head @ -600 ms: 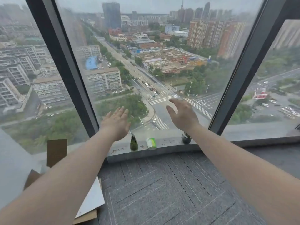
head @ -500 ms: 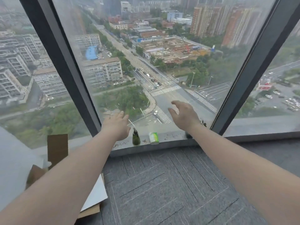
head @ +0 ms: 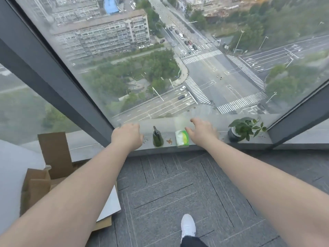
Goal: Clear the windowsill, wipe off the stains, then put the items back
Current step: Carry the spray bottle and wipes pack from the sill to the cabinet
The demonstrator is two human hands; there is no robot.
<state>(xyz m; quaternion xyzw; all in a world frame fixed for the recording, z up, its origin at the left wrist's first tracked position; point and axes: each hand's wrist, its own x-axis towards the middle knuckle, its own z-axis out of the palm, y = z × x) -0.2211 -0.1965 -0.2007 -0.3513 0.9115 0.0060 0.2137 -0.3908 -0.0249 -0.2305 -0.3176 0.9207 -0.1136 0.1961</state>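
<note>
Matt stone-like windowsill [head: 204, 146], glossy plastic tissue pack [head: 182, 138], cardboard box [head: 53, 154].

grey carpet tiles [head: 178, 189] with thin dark lines covered the floor. at the near left, brown cardboard pieces [head: 53, 155] stood and lay against a white sheet [head: 110, 207]. a white shoe [head: 188, 227] stood on the carpet at the near edge. dark window frames [head: 53, 82] slanted across the glass, with streets, crosswalks, trees and apartment blocks beyond.
</note>
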